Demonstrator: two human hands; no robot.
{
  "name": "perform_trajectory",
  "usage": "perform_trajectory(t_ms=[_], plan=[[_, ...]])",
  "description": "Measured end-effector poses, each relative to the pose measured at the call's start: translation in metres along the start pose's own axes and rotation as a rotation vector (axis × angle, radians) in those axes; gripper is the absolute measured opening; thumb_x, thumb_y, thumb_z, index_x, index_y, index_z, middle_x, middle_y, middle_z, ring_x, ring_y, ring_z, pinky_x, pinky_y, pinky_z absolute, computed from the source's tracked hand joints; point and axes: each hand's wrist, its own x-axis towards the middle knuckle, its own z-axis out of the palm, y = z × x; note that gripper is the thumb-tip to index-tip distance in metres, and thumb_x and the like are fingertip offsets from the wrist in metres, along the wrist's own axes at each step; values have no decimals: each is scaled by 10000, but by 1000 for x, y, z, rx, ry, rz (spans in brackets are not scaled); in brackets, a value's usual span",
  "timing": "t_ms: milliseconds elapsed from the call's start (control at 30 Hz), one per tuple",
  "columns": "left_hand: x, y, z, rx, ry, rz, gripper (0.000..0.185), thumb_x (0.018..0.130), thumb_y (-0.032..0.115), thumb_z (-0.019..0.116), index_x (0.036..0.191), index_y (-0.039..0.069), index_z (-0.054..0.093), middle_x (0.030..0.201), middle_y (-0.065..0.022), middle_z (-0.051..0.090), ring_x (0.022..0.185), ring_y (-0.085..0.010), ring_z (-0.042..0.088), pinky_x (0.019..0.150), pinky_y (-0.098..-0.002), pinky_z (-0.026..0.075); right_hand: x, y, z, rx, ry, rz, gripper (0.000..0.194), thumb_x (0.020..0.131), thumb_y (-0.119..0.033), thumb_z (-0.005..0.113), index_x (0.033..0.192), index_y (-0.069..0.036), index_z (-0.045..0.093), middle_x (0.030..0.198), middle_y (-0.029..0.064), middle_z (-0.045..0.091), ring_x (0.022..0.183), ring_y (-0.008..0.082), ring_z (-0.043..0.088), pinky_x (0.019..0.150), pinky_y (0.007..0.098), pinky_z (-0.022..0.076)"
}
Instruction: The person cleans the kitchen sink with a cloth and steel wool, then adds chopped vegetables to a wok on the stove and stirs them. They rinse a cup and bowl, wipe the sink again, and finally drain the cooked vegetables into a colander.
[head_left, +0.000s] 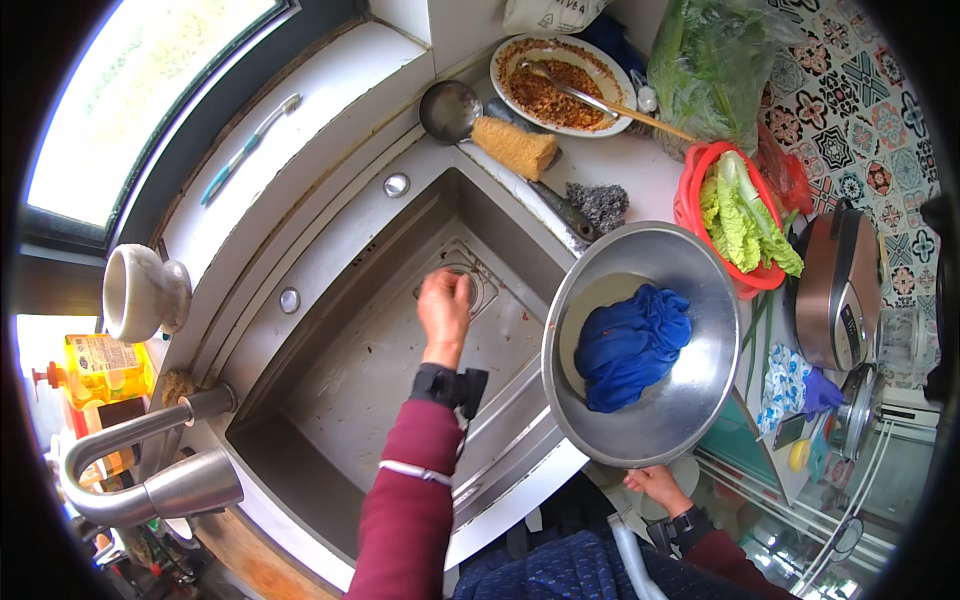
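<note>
Over the drain end of a stainless steel sink (360, 375) is my left hand (444, 306), its fingers bent inward; whether anything lies between them cannot be seen. My right hand (654, 484) is at the lower rim of a large metal bowl (705, 315), its fingers at the underside. The bowl stands at the sink's right edge, tilted a little, and contains a wet blue cloth (634, 345) in cloudy water. Small food scraps lie on the sink floor around the drain strainer (480, 289).
A steel faucet (112, 502) curves at lower left. Behind the sink are a ladle (450, 111), a loofah sponge (514, 148), a steel scourer (598, 204) and a plate (627, 124) of chili paste. A red basket (686, 202) of lettuce and a rice cooker (832, 292) stand to the right.
</note>
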Motion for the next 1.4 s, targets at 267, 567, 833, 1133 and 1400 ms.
perform_trajectory(t_ms=[267,567,833,1133,1400], plan=[[77,171,-13,9,-452,998,358,786,8,651,1132,100,623,1092,-127,593,924,-329,625,808,-385,529,-16,0,-3,259,64,-66,248,972,-173,506,1134,-2,585,897,91,678,744,132,640,671,268,525],[121,230,71,579,-994,1002,425,743,75,688,1146,190,620,1056,-112,656,979,-330,633,840,-425,498,-47,-11,-23,437,219,-96,241,976,-254,528,1079,-45,592,824,102,673,631,138,635,553,263,530],[108,242,-11,-32,-566,1074,338,746,-29,616,1059,101,617,1007,-111,610,939,-323,625,797,-404,516,-42,11,-13,330,104,-88,264,982,-246,529,1089,-17,606,838,70,674,694,115,633,618,239,518],[-63,32,-233,-584,-42,-16,442,779,-121,646,1173,48,540,1035,-8,569,817,-78,570,720,-224,488,-11,7,-28,203,26,-77,242,979,-233,520,1092,-40,613,840,46,658,681,93,613,625,228,509],[-173,-227,-259,348,472,-662,497,732,54,748,1178,21,530,999,-140,582,881,-306,602,783,-374,508,-4,-4,-10,39,-25,52,237,982,-210,505,1115,-42,605,836,50,658,680,93,615,597,216,504]])
